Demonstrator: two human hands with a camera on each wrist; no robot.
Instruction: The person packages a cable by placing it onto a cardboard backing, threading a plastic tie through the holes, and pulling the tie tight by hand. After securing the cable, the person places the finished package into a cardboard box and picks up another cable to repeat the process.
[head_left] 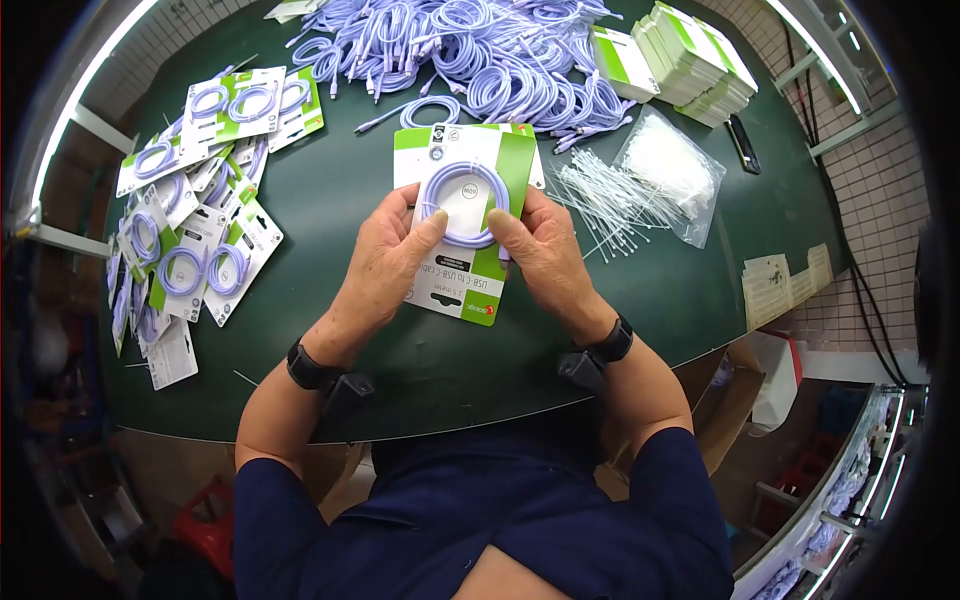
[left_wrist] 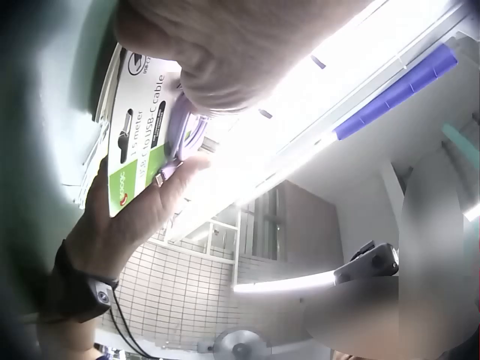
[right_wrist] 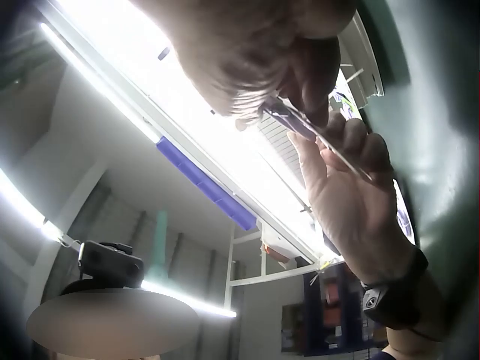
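Note:
Both hands hold a white and green cardboard card point(head_left: 455, 285) over the table, its lettering upside down in the head view. A coiled lilac USB-C cable point(head_left: 432, 190) lies on the card's face. My left hand point(head_left: 385, 250) grips the left edge, thumb on the coil. On the other edge, my right hand point(head_left: 550, 250) pinches the card, its thumb at the coil's right side. The left wrist view shows the card point(left_wrist: 135, 105) with a cable plug point(left_wrist: 160, 178) near the right thumb. In the right wrist view the card point(right_wrist: 337, 154) appears nearly edge-on.
A big heap of lilac cables point(head_left: 470, 50) covers the table's far side. Carded cables point(head_left: 185, 265) are piled at left. Stacked cards point(head_left: 690, 60) stand at back right, near white zip ties point(head_left: 610, 205), a clear plastic bag point(head_left: 690, 170) and a black tool point(head_left: 743, 145).

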